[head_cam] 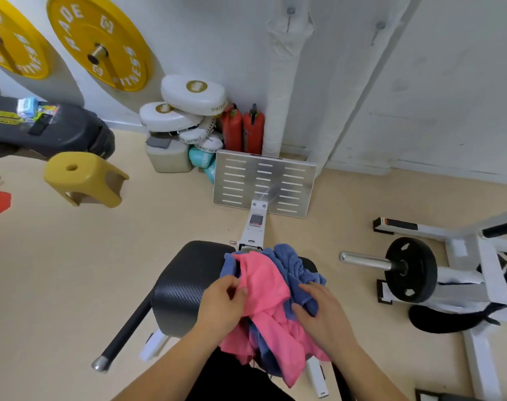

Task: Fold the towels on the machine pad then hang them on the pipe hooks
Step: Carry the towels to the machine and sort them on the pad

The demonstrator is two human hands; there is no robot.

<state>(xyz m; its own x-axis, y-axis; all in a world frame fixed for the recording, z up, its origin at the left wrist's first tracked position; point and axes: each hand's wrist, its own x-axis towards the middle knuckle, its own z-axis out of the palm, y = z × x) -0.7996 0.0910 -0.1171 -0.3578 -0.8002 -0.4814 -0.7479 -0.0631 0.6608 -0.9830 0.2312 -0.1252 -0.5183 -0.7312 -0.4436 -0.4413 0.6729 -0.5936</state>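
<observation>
A yellow stool (84,178) stands on the floor far left of the black machine pad (182,285). At the pad's right part, the left hand (221,302) pinches an edge of the pink towel (263,285) with curled fingers. This towel lies crumpled on the pad, over the blue towel (289,261), and hangs over the pad's near edge. Far behind the pad, a white wrapped pipe (278,82) rises at the wall, with a hook (289,20) near its top. The right hand (318,311) grips the blue towel at the pad's right end. A black weight plate (411,269) sits right of the pad.
</observation>
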